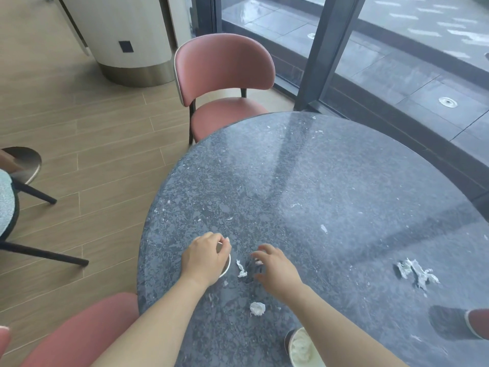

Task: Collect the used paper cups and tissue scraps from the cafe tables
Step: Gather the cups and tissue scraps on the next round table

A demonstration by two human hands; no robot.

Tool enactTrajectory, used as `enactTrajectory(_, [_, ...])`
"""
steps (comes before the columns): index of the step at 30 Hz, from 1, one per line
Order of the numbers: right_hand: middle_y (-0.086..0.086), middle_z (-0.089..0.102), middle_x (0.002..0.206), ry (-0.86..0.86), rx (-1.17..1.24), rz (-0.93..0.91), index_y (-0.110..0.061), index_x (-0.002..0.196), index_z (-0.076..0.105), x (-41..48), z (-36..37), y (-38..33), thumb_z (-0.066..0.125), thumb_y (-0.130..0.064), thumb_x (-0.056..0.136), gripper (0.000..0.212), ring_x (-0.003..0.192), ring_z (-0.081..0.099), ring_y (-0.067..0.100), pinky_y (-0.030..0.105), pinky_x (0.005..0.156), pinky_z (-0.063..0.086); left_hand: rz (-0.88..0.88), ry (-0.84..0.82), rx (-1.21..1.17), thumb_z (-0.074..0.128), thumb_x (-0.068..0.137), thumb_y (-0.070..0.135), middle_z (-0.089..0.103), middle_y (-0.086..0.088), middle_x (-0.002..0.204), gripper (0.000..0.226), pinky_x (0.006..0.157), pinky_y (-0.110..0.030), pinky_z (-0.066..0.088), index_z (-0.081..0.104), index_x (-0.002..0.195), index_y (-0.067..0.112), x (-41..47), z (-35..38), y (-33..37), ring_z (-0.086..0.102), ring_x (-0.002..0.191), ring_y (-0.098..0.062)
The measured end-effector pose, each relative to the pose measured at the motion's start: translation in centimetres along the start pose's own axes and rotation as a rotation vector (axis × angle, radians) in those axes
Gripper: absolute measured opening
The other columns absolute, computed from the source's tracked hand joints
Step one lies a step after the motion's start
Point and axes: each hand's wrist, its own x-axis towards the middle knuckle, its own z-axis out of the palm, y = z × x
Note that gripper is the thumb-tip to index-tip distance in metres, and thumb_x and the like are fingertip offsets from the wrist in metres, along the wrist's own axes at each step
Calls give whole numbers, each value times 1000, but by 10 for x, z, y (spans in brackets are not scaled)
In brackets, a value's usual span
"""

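Note:
On the round dark stone table [330, 181], my left hand [203, 256] grips a paper cup [226, 264] from above, mostly hiding it. My right hand [275, 266] hovers beside it with fingers spread and empty, just right of a small torn tissue scrap [241, 270]. A crumpled tissue ball [257, 308] lies nearer me. Another paper cup [301, 349] stuffed with tissue stands at the near edge beside my right forearm. Shredded tissue pieces [416, 271] lie to the right.
A pink chair [225, 83] stands at the table's far side, another pink chair [79, 337] at the near left. A further chair's rim [476, 324] shows at the right edge. Glass doors run along the back right. Small white flecks dot the tabletop.

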Motion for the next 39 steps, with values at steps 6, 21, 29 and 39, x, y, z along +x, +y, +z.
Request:
enactTrajectory(6, [-1, 37, 129, -25, 21, -93, -26, 120, 51, 14, 11, -13, 64, -29, 81, 41, 116, 36, 22, 37, 83, 49, 20, 21, 3, 39, 92, 40, 50, 8, 73, 30, 59, -30, 33, 43, 66, 25, 11, 1, -2, 49, 74, -20])
enactTrajectory(21, [4, 59, 94, 134, 202, 95, -14, 86, 72, -45, -18, 33, 57, -9, 83, 16, 88, 58, 22, 27, 74, 42, -11, 41, -11, 40, 93, 38, 61, 2, 85, 30, 64, -32, 39, 57, 76, 19, -27, 15, 15, 56, 83, -24])
enactTrajectory(29, [-9, 56, 78, 374, 348, 156, -19, 74, 73, -120, -27, 42, 66, -8, 78, 13, 67, 51, 0, 4, 63, 35, 130, -203, 137, 32, 96, 45, 57, 4, 112, 32, 88, -36, 43, 56, 103, 25, -46, 7, 31, 51, 107, -19])
enactTrajectory(39, [-15, 62, 97, 300, 369, 71, -24, 91, 70, -172, -19, 22, 63, -15, 82, 15, 89, 59, 4, 21, 77, 50, 270, -37, 174, 43, 93, 44, 42, 5, 135, 36, 105, -38, 32, 46, 121, 23, -90, 0, 32, 37, 129, -16])
